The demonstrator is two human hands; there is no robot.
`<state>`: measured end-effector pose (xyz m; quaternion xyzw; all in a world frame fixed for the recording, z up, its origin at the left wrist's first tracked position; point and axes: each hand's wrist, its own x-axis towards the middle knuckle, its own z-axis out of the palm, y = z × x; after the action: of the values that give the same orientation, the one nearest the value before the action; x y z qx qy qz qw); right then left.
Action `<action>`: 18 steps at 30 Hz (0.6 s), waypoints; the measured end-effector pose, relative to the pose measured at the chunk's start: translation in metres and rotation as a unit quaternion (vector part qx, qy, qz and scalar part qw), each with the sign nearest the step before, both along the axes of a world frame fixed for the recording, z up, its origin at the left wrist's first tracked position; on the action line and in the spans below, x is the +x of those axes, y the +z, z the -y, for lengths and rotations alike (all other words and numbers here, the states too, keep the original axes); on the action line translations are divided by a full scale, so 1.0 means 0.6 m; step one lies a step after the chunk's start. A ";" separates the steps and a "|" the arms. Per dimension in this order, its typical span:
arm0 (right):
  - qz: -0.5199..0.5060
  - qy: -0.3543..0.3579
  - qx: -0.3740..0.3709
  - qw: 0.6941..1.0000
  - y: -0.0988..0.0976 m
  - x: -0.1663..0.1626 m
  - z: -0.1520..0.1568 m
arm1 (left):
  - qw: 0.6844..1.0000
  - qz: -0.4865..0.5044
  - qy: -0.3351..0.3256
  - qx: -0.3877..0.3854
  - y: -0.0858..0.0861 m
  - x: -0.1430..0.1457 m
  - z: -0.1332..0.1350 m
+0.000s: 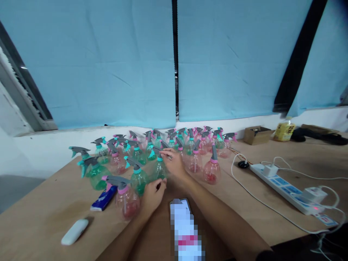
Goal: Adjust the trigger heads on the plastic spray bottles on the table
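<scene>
Several small spray bottles, green and pink with grey trigger heads, stand crowded on a wooden table [54, 214]. My right hand [174, 163] reaches into the group with its fingers closed round the neck of a green spray bottle [159, 167]. My left hand [152, 194] lies just in front of that bottle, fingers curled in a loose pinch beside its base; what it holds, if anything, I cannot make out. A pink bottle [126, 199] stands right of the left wrist's near side, and a phone [185, 228] lies between my forearms.
A white oblong object [74, 232] and a blue packet [103, 198] lie at the front left. A white power strip [288, 186] with plugs and cables runs along the right. A cardboard box [257, 135] and a yellow bottle [284, 130] sit by the wall.
</scene>
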<state>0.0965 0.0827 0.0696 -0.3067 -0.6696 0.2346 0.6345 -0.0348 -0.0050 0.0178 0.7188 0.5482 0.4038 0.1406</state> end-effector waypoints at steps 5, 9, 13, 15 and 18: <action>-0.042 -0.059 0.024 0.997 -0.014 0.011 0.007 | 1.000 -0.015 -0.008 0.016 0.000 0.001 0.004; -0.079 -0.048 -0.010 0.996 -0.023 0.023 0.017 | 1.000 -0.010 -0.008 0.022 -0.004 -0.001 0.001; -0.118 0.011 -0.057 0.991 -0.028 0.035 0.010 | 1.000 -0.019 -0.011 0.017 -0.002 -0.001 0.002; -0.092 0.066 -0.073 0.991 -0.031 0.041 0.001 | 1.000 -0.022 -0.007 0.016 0.000 0.000 0.003; -0.039 0.143 -0.121 0.982 -0.035 0.044 -0.009 | 1.000 -0.021 -0.008 0.017 0.003 0.000 0.004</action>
<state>0.1226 0.0880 0.0485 -0.2728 -0.6481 0.4139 0.5781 -0.0347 -0.0071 0.0195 0.7336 0.5386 0.3967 0.1197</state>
